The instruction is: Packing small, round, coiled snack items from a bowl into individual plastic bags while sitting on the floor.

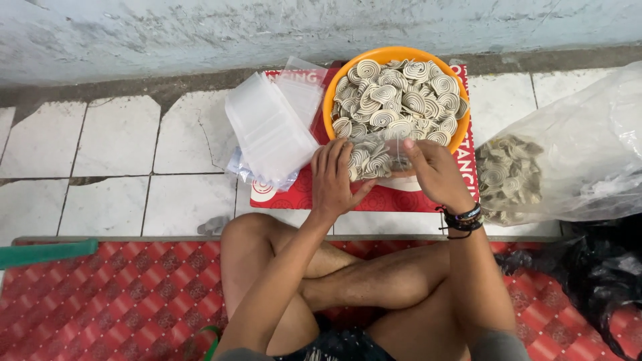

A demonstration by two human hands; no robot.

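a: where are we? both hands at the near rim of the orange bowl [394, 55], which sits at the far edge of the red printed sheet [401, 199] on the tiled floor [114, 154].

b: grip?

a: our left hand [332, 179] cups a small clear bag [378, 160] of spiral crackers [366, 162], fingers curled round its side. our right hand [436, 172] pinches the bag's mouth.

b: handling?

a: we judge the crackers light, stiff, brittle; the film thin and slippery. best to hold it under the fill and at the mouth, no squeezing.

b: around it?

a: empty clear bags [271, 130] stacked left of the bowl, a big sack of crackers [568, 160] at right.
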